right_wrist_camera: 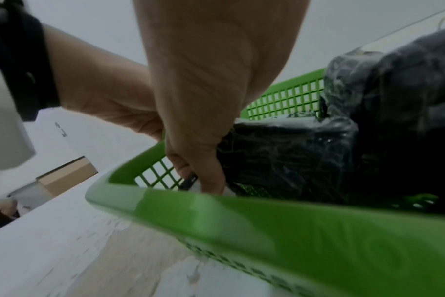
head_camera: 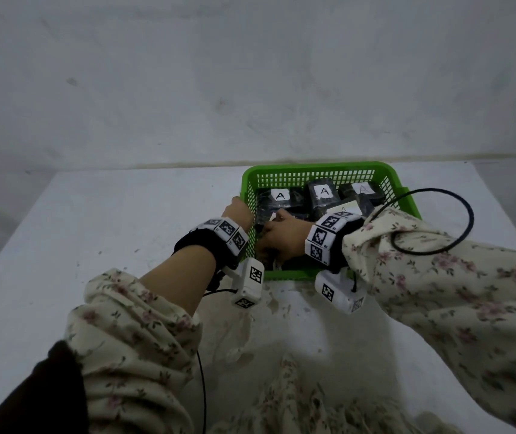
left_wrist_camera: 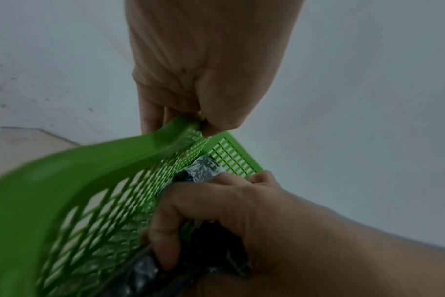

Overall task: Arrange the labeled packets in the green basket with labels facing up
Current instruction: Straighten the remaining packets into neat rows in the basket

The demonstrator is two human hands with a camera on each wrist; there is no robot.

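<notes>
The green basket (head_camera: 313, 166) stands on the white table, toward the back right. Three black wrapped packets lie along its back wall with white "A" labels up: left (head_camera: 280, 195), middle (head_camera: 324, 192), right (head_camera: 363, 189). A fourth label (head_camera: 343, 209) shows partly behind my right wrist. My left hand (head_camera: 241, 205) pinches the basket's left rim (left_wrist_camera: 102, 160). My right hand (head_camera: 270, 227) reaches into the front left corner and grips a black packet (left_wrist_camera: 208, 251). That packet's label side is hidden; a bit of white shows at the fingertips (right_wrist_camera: 211, 184).
A black cable (head_camera: 466, 220) loops over my right sleeve beside the basket. The table top (head_camera: 109, 233) is bare to the left, with worn patches (head_camera: 250, 339) near me. A wall rises right behind the basket. A cardboard box (right_wrist_camera: 66, 176) sits off the table.
</notes>
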